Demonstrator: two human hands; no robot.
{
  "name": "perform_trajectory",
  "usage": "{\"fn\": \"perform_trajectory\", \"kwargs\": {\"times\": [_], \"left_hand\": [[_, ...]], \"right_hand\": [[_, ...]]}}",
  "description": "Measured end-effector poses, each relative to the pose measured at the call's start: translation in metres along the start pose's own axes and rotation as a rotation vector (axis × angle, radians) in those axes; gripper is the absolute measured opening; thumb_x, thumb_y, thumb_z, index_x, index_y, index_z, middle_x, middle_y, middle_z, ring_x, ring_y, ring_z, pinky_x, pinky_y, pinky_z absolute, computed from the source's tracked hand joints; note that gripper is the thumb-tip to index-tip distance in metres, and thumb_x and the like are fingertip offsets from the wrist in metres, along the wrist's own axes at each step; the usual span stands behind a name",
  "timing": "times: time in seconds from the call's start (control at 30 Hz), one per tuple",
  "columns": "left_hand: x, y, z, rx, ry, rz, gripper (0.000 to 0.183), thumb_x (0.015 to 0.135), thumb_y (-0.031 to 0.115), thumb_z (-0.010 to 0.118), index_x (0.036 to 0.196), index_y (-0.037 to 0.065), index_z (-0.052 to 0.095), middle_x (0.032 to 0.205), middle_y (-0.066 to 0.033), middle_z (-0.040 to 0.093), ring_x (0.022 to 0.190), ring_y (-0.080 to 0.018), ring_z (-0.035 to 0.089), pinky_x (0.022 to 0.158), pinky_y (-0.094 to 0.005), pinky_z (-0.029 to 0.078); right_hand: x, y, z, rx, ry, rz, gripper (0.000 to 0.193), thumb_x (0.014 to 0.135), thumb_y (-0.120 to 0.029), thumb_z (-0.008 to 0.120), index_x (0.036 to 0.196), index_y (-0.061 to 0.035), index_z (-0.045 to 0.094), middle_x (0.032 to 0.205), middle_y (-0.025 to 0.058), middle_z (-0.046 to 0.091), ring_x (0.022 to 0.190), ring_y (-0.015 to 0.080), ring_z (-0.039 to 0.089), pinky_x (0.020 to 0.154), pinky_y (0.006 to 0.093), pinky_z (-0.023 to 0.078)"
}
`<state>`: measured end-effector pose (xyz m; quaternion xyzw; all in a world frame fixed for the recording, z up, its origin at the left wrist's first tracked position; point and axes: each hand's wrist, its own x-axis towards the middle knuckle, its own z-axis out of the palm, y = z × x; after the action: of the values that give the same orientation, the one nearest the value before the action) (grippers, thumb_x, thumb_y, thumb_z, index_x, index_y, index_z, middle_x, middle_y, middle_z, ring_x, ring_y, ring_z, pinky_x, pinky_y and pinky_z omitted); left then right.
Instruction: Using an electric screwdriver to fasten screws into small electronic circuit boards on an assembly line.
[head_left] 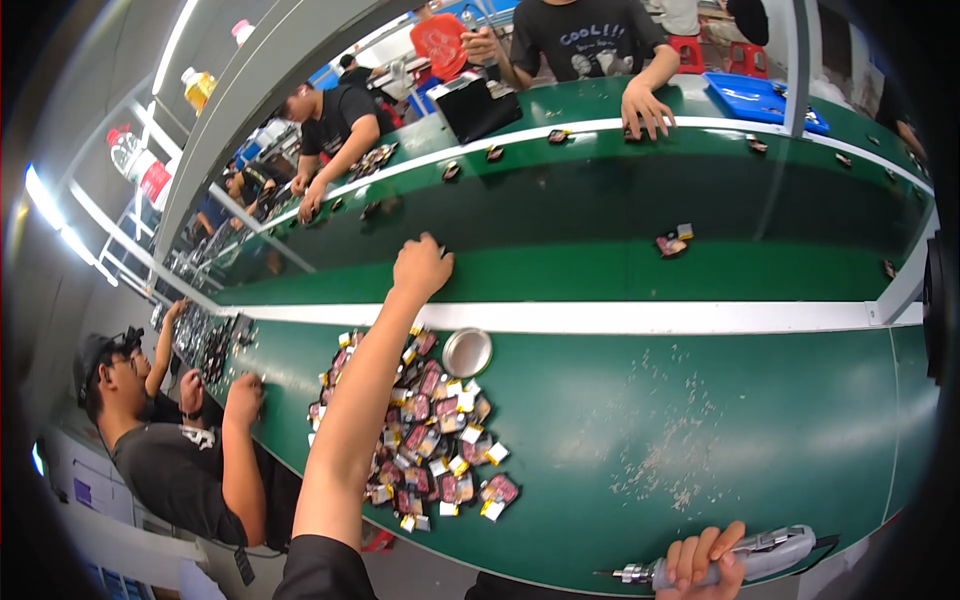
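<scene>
My left arm stretches across the green bench to the conveyor belt. My left hand (423, 268) is over the belt with its fingers curled together. A small dark bit shows at the fingertips, too little to name. At the bench's near edge, my right hand (705, 565) is wrapped round a grey electric screwdriver (775, 553), its bit pointing left. Beneath and beside my left forearm lies a heap of small dark electronic modules (425, 440) with white and yellow tabs. A round metal tin (467, 352) touches the heap's far side. Many tiny pale pieces (680, 440) lie scattered on the bench to the right.
A white rail (600, 317) separates bench from belt (560, 265). One loose module (673, 241) rests on the belt, with several more along its far side. Co-workers sit opposite and at left. A blue tray (750, 98) stands far right; a grey post (905, 265) rises nearer.
</scene>
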<state>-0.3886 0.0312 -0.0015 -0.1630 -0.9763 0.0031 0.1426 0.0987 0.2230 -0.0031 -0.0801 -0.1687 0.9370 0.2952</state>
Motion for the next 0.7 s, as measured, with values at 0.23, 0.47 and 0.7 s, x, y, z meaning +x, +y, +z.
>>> {"fn": "perform_trajectory", "kwargs": {"times": [0.23,0.47,0.7], "left_hand": [[0.002,-0.023,-0.007,-0.166,0.083,0.325,0.025,0.081,0.018,0.063,0.096,-0.001,0.062,0.094,-0.0209,0.062,0.089,-0.0383,0.059,0.079,-0.0456,0.047],[-0.175,0.12,-0.124,-0.48,-0.195,0.587,0.041,0.082,-0.005,0.054,0.123,-0.004,0.053,0.124,-0.0182,0.052,0.115,-0.0329,0.051,0.1,-0.0333,0.037],[-0.315,0.153,-0.147,-0.508,-0.504,1.14,0.048,0.081,-0.005,0.053,0.128,-0.004,0.048,0.124,-0.0226,0.048,0.11,-0.0409,0.048,0.093,-0.0466,0.041]], "right_hand": [[0.002,0.001,0.002,-0.017,-0.012,0.067,0.016,0.088,-0.019,0.052,0.084,-0.0065,0.042,0.064,0.0029,0.038,0.053,0.0134,0.037,0.054,0.0284,0.035],[0.0,0.008,-0.024,0.127,-0.111,0.085,0.008,0.091,-0.012,0.051,0.096,-0.0067,0.048,0.067,0.0035,0.041,0.062,0.0146,0.041,0.054,0.0276,0.034],[-0.027,0.014,-0.007,0.028,0.044,0.116,0.015,0.089,-0.014,0.057,0.087,-0.0034,0.047,0.059,0.0005,0.042,0.052,0.0093,0.043,0.052,0.0235,0.036]]}}
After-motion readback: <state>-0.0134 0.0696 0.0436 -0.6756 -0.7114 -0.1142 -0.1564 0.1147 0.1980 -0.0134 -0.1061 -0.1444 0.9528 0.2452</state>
